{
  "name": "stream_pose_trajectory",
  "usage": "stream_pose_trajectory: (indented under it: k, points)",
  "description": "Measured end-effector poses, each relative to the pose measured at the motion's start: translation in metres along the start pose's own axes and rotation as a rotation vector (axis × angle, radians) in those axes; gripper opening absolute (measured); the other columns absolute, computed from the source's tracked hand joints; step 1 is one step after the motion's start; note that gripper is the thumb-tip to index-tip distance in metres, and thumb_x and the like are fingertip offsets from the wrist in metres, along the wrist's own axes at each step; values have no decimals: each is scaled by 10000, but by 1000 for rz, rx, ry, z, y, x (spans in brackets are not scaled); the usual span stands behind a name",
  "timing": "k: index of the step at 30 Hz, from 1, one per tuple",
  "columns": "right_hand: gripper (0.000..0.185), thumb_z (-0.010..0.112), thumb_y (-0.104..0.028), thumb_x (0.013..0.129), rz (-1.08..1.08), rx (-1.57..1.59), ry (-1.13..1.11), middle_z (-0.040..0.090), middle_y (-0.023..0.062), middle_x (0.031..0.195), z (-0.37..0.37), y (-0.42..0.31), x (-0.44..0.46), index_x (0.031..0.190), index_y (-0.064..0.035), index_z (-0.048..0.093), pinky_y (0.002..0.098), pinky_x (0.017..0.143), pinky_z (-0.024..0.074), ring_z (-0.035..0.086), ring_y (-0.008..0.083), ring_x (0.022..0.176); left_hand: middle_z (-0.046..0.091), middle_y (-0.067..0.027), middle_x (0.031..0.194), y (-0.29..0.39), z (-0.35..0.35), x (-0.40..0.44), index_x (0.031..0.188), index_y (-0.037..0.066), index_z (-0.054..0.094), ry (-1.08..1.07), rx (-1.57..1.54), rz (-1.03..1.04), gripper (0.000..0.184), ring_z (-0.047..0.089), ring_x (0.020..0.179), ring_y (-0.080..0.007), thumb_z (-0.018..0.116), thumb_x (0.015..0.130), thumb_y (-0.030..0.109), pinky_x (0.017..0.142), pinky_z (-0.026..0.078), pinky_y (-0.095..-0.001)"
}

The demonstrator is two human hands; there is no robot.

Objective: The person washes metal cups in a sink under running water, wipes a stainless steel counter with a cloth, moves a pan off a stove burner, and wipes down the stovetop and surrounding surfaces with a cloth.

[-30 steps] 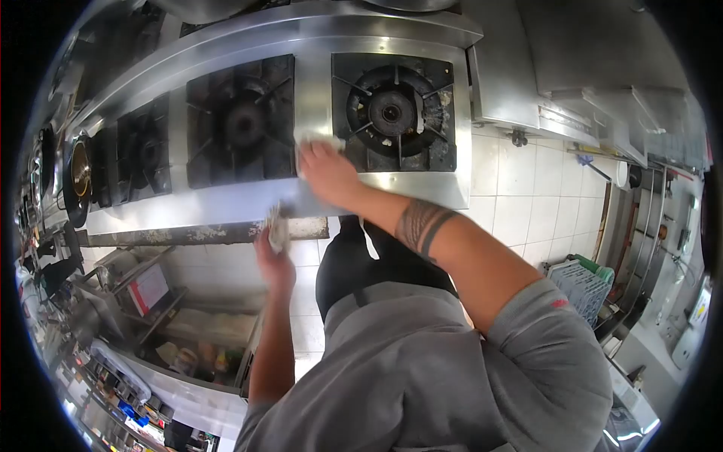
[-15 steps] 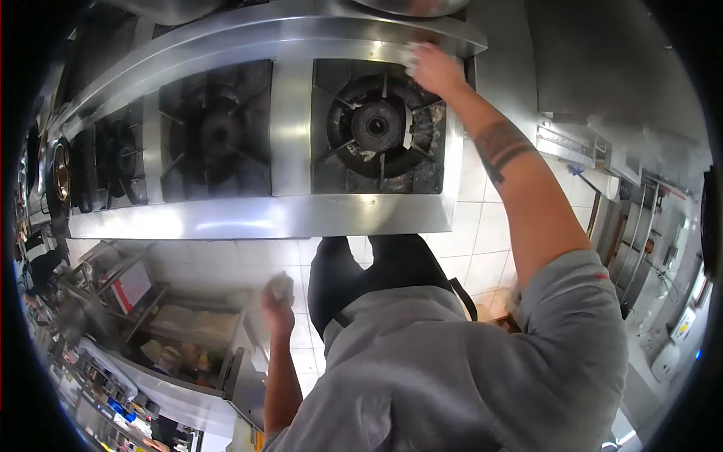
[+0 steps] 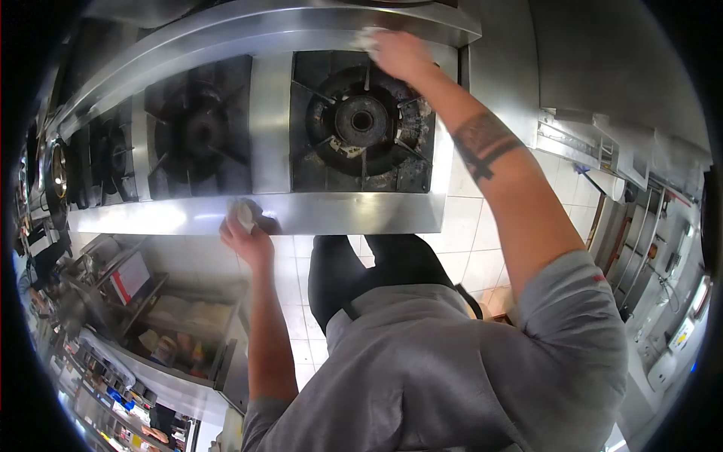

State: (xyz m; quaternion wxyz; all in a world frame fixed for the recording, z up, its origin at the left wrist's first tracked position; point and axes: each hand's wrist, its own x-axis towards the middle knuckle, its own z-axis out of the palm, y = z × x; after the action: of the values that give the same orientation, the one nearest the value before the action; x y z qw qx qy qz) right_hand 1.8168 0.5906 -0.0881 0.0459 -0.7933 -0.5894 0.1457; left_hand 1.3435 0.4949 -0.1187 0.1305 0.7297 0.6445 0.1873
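My right hand (image 3: 401,54) is closed on a whitish cloth (image 3: 367,39), partly smeared by motion. It presses the cloth against the steel strip behind the right burner (image 3: 361,120). My left hand (image 3: 248,239) grips a crumpled white wad (image 3: 243,214), cloth or paper, I cannot tell which. That wad is at the front steel edge of the stove (image 3: 324,213), and its reflection shows on the metal. Whether it touches the edge is unclear.
A middle burner (image 3: 199,132) and another burner (image 3: 113,154) lie to the left. A raised steel ledge (image 3: 301,22) runs along the back. Below left, a drawer (image 3: 181,339) stands pulled out with food containers in it. White floor tiles (image 3: 471,218) show beside my legs.
My right hand has slid left along the back strip with the cloth. My left hand has risen from beside my legs to the stove's front edge. The view has shifted slightly.
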Motion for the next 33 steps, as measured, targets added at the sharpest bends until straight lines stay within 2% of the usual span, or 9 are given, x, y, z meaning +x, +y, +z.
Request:
stream_pose_trajectory:
  k: [4, 9, 11, 13, 15, 18, 25, 30, 33]
  points:
    - [333, 637, -161, 784, 120, 79, 269, 714, 191, 1106, 18, 37, -17, 1090, -63, 724, 458, 937, 548, 679, 356, 1054, 542, -190, 1214, -10, 4, 7, 1314, 47, 535, -16, -40, 51, 557, 468, 1181, -417, 617, 774, -64, 1031, 354, -525]
    - [328, 623, -179, 784, -26, 81, 277, 649, 150, 1283, 64, -73, 46, 1077, -88, 738, 437, 1059, 474, 553, 316, 1274, 569, -177, 1217, -19, 17, 12, 1303, 75, 571, 24, -35, 122, 575, 485, 1173, -400, 596, 742, -46, 995, 358, -499]
    - [327, 590, -187, 811, -30, 26, 291, 669, 157, 1257, 57, -77, 47, 1089, -100, 738, 445, 1025, 502, 599, 323, 1225, 572, -175, 1221, -23, 17, 13, 1319, 77, 554, 3, -22, 136, 605, 484, 1184, -405, 602, 731, -56, 1011, 348, -509]
    - [325, 584, -188, 821, 5, 82, -16, 694, 162, 1211, 28, -50, 34, 1094, -98, 735, 461, 974, 536, 651, 333, 1153, 570, -175, 1229, -19, 10, 13, 1323, 78, 547, -25, -27, 134, 615, 481, 1194, -407, 602, 727, -61, 1013, 349, -511]
    - [394, 596, -173, 831, 40, -8, 36, 699, 142, 1208, 15, -11, 8, 1213, -173, 691, 480, 941, 552, 683, 351, 1062, 568, -176, 1237, -20, 6, 13, 1327, 80, 539, -46, -34, 134, 625, 478, 1203, -409, 603, 723, -66, 1014, 350, -513]
    - [332, 632, -232, 831, 190, -28, 160, 696, 153, 1211, 11, 32, -19, 1113, -80, 722, 437, 971, 541, 661, 316, 1132, 545, -190, 1259, -25, 4, 12, 1315, 84, 533, -94, -81, 139, 628, 459, 1217, -424, 595, 709, -71, 1025, 334, -531]
    - [326, 593, -244, 820, -64, 4, 304, 735, 191, 1063, 68, -98, 65, 1025, -47, 753, 457, 903, 562, 707, 357, 996, 543, -195, 1221, -26, 2, 10, 1306, 82, 531, -72, -93, 206, 614, 469, 1164, -430, 594, 720, -87, 1007, 336, -541]
    - [362, 580, -193, 805, -42, -16, 134, 723, 159, 1083, 24, -14, 21, 1132, -201, 737, 485, 893, 554, 690, 367, 998, 546, -193, 1241, -33, 0, 12, 1313, 92, 533, -131, -106, 232, 629, 469, 1180, -426, 599, 717, -100, 1010, 346, -532]
    - [387, 594, -185, 843, 187, -83, 126, 710, 141, 1169, 4, 70, -34, 1215, -166, 700, 474, 943, 540, 665, 374, 1079, 548, -188, 1248, -33, -4, 13, 1315, 99, 537, -126, -113, 248, 628, 473, 1179, -419, 611, 721, -91, 1007, 351, -529]
